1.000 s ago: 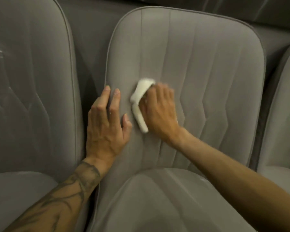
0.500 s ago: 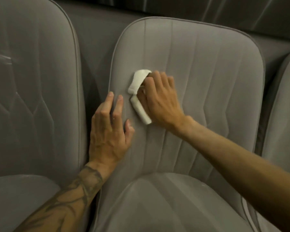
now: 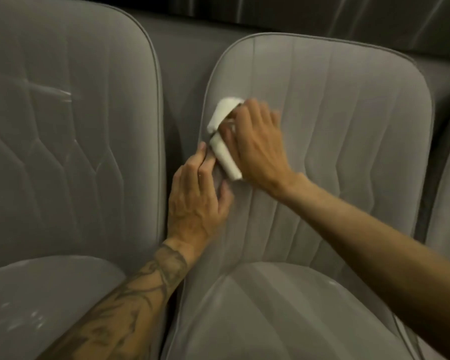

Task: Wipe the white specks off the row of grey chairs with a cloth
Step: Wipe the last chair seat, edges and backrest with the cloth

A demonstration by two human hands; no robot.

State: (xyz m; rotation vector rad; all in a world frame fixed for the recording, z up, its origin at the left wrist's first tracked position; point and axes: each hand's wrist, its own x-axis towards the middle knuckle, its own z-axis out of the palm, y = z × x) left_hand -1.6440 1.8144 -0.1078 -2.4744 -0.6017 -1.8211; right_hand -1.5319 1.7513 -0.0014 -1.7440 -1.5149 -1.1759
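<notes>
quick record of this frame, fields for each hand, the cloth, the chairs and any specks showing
right hand: holds the cloth against the middle chair backrest, near its left edge
left hand: flat on the same backrest, fingers straight, beside the cloth's lower end
cloth: white, folded
left chair: white marks on backrest, more on its seat
stage: wiping middle chair

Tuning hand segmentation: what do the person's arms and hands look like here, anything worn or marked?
Left hand and right hand are bare: no gloves, sleeves or watch in view. The left forearm carries dark line tattoos from wrist to frame edge. The right forearm is unmarked.
</notes>
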